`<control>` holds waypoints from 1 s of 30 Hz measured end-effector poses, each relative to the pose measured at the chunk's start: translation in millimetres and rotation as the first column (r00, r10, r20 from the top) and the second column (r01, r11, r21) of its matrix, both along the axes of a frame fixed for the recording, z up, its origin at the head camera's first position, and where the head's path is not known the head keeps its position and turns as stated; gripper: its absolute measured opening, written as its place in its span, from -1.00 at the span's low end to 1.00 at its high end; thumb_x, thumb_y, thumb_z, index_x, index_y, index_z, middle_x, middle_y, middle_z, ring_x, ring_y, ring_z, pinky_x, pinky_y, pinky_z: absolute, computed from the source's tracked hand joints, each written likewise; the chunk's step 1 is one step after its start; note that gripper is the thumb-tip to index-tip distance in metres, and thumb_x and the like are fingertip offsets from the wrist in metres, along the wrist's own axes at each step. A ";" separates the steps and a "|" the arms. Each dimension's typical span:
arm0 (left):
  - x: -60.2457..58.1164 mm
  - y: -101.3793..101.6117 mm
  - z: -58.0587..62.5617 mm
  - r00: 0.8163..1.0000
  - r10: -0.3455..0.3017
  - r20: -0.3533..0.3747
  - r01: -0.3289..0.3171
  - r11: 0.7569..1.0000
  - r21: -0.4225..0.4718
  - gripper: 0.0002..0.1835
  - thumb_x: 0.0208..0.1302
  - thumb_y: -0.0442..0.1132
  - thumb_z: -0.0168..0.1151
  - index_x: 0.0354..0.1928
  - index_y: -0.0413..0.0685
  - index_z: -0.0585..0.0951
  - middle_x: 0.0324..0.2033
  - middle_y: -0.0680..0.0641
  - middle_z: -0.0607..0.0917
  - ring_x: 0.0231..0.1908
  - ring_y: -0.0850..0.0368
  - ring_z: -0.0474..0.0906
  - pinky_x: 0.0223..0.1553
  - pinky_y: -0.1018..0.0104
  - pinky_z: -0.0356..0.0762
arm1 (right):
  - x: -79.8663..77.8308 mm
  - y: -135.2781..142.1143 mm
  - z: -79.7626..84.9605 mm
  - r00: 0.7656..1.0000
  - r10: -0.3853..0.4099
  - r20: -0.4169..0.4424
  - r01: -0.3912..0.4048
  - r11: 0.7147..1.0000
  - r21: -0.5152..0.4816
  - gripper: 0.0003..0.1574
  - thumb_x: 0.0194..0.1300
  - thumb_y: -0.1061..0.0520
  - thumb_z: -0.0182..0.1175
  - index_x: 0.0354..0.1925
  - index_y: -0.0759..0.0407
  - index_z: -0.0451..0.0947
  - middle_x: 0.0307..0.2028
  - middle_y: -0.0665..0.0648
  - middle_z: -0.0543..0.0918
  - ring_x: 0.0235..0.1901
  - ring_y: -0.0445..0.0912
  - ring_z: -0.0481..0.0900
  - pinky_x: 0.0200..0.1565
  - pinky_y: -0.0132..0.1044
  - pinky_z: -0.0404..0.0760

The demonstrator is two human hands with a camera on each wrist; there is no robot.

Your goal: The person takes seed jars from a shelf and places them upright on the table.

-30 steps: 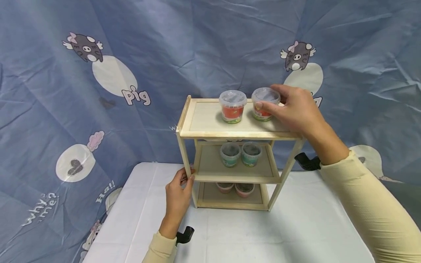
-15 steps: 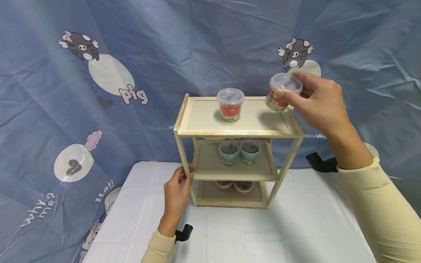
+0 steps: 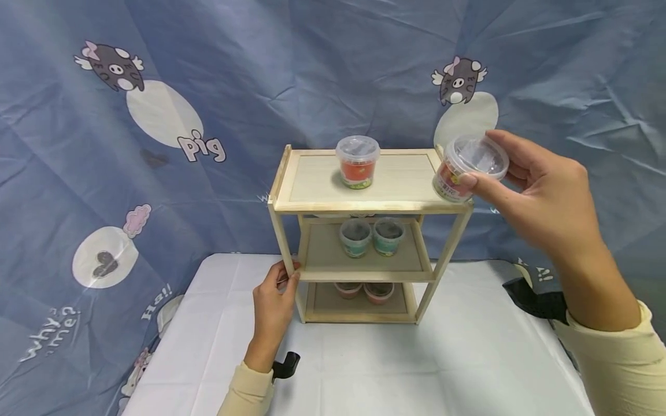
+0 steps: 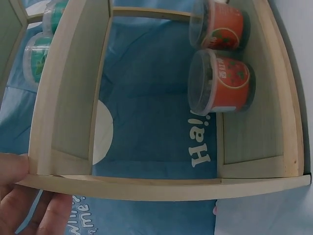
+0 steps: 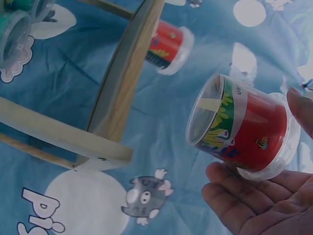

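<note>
My right hand [image 3: 546,193] pinches a lidded plastic cup with a red label [image 3: 468,164] by its rim, tilted, off the right front corner of the wooden shelf rack [image 3: 406,196]. In the right wrist view, this red-label cup [image 5: 244,127] hangs apart from the rack, thumb on one side and fingers on the other. My left hand [image 3: 274,300] grips the rack's left front post at the middle shelf's height; the left wrist view shows its fingers [image 4: 54,215] at that post. Another red-label cup [image 3: 358,162] stands upright on the top shelf.
Two green-label cups [image 3: 356,238] stand side by side on the middle shelf. Two more cups [image 3: 378,292] sit on the bottom shelf. The rack stands on a white-covered table [image 3: 364,370], before a blue printed cloth [image 3: 250,86].
My right hand has lifted the red-label cup off the top shelf and carried it right, then lower towards me. My left hand keeps its hold on the post.
</note>
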State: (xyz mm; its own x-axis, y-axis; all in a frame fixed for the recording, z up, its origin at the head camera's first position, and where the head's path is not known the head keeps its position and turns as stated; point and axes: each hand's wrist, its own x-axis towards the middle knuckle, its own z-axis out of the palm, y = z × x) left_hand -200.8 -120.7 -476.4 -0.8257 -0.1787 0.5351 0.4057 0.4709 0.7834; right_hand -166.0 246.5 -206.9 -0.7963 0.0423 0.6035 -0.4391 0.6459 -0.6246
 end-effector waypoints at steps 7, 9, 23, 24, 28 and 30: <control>1.5 -1.0 -1.3 1.000 -0.012 0.003 0.012 1.000 0.016 -0.69 0.39 -0.43 0.38 0.14 -0.20 0.68 -0.05 -0.05 0.81 -0.03 0.07 0.76 -0.07 0.53 0.66 | 30.2 5.5 -16.1 0.999 0.017 -0.028 -0.015 0.998 0.056 -0.16 0.13 0.26 0.61 0.37 0.13 0.58 0.19 0.33 0.67 -0.10 -0.60 0.60 -0.14 -0.75 0.52; 2.3 -1.3 -0.4 1.000 -0.017 0.013 0.017 1.000 0.021 -0.69 0.39 -0.43 0.38 0.14 -0.19 0.67 -0.05 -0.06 0.81 -0.03 0.07 0.75 -0.07 0.57 0.63 | 38.7 7.3 -23.1 0.999 0.021 -0.043 -0.017 0.996 0.092 -0.13 0.11 0.28 0.62 0.38 0.14 0.58 0.20 0.33 0.66 -0.05 -0.63 0.57 -0.11 -0.76 0.50; 4.4 -1.9 1.7 0.999 -0.025 0.041 0.025 1.000 0.005 -0.73 0.42 -0.39 0.37 0.11 -0.18 0.67 -0.06 -0.05 0.82 -0.04 0.07 0.77 -0.09 0.48 0.68 | 89.1 24.5 -71.0 0.994 -0.103 0.033 0.094 0.975 0.204 -0.01 -0.01 0.08 0.70 0.40 -0.15 0.57 0.14 0.30 0.71 0.04 -0.55 0.53 -0.10 -0.83 0.35; 3.8 -1.9 1.7 0.999 -0.025 0.039 0.025 1.000 0.006 -0.74 0.41 -0.40 0.37 0.10 -0.18 0.67 -0.06 -0.06 0.82 -0.04 0.07 0.77 -0.09 0.51 0.67 | 90.8 25.2 -73.6 0.994 -0.103 0.044 0.092 0.974 0.208 -0.01 0.00 0.07 0.70 0.40 -0.16 0.57 0.14 0.30 0.71 0.05 -0.54 0.53 -0.09 -0.83 0.35; 1.6 -1.9 2.5 0.999 -0.022 0.032 0.021 1.000 0.007 -0.74 0.41 -0.40 0.37 0.09 -0.19 0.67 -0.08 -0.08 0.82 -0.05 0.06 0.77 -0.09 0.49 0.68 | 96.3 28.4 -84.8 0.991 -0.095 0.097 0.074 0.977 0.200 -0.01 0.00 0.09 0.71 0.39 -0.22 0.56 0.08 0.25 0.74 0.00 -0.61 0.48 -0.13 -0.80 0.40; 1.2 -1.3 3.5 0.999 -0.020 0.034 0.020 1.000 0.006 -0.75 0.41 -0.40 0.37 0.08 -0.19 0.68 -0.09 -0.08 0.82 -0.05 0.06 0.77 -0.09 0.45 0.70 | 98.8 30.5 -91.1 0.988 -0.088 0.125 0.063 0.980 0.191 0.00 0.01 0.10 0.70 0.40 -0.20 0.54 0.07 0.24 0.74 -0.03 -0.61 0.51 -0.19 -0.78 0.43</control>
